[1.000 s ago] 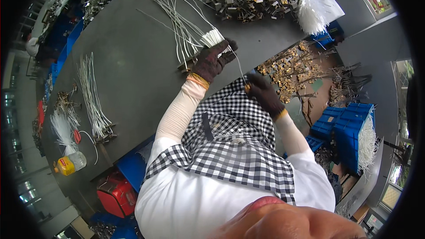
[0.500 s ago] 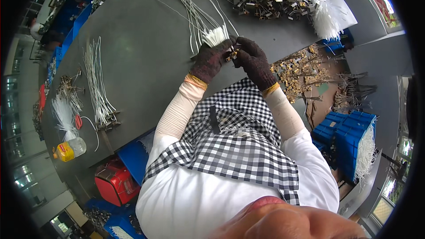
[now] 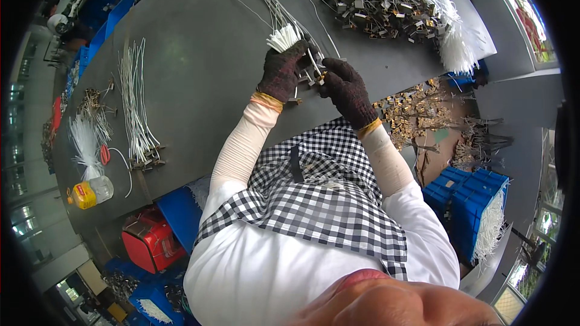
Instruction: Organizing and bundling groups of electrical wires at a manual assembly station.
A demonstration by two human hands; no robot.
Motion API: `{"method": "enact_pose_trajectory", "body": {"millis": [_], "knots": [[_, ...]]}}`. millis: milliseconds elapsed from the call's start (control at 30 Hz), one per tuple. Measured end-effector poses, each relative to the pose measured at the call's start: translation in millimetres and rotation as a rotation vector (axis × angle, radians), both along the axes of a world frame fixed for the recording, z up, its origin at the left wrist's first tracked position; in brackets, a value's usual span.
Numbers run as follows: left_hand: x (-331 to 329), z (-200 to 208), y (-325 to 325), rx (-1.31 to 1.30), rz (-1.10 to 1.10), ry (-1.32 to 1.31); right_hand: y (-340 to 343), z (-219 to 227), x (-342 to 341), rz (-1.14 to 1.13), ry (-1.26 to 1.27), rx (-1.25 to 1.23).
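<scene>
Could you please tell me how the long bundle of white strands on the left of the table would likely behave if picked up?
The long bundle of white strands would probably flex, being thin throughout. It may feel end-heavy, as metal-looking pieces cluster at its near end. Spread loosely, it might fan apart.

Counting 2 gloved hands (image 3: pixel 281 73), left one gripping 1 white bundle (image 3: pixel 283 38). Left of hands: 1 bottle (image 3: pixel 90 192), 1 long wire bunch (image 3: pixel 135 102) lying. Ahead-right of hands: 1 wire pile (image 3: pixel 386 9) sitting.
</scene>
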State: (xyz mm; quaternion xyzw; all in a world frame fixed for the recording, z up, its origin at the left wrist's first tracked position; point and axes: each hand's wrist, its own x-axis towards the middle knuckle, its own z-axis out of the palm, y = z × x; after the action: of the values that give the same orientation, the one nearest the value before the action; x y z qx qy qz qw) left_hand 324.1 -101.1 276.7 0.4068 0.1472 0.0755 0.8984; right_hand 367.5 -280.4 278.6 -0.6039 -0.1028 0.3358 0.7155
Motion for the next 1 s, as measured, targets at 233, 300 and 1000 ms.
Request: {"method": "enact_pose_trajectory", "body": {"millis": [233,300,1000], "knots": [[2.5,29.2,-7.6,0.42,0.256,0.169,15.7,-5.8,-1.0,-0.06,0.124,0.131],[-2.0,49.7,-9.8,0.322,0.233,0.267,18.3,-4.6,-4.1,-0.08,0.01,0.127],[-177.5,71.5,65.6,0.467,0.451,0.221,102.4,294.6,-256.8,1.237,-0.978,1.698]]}}
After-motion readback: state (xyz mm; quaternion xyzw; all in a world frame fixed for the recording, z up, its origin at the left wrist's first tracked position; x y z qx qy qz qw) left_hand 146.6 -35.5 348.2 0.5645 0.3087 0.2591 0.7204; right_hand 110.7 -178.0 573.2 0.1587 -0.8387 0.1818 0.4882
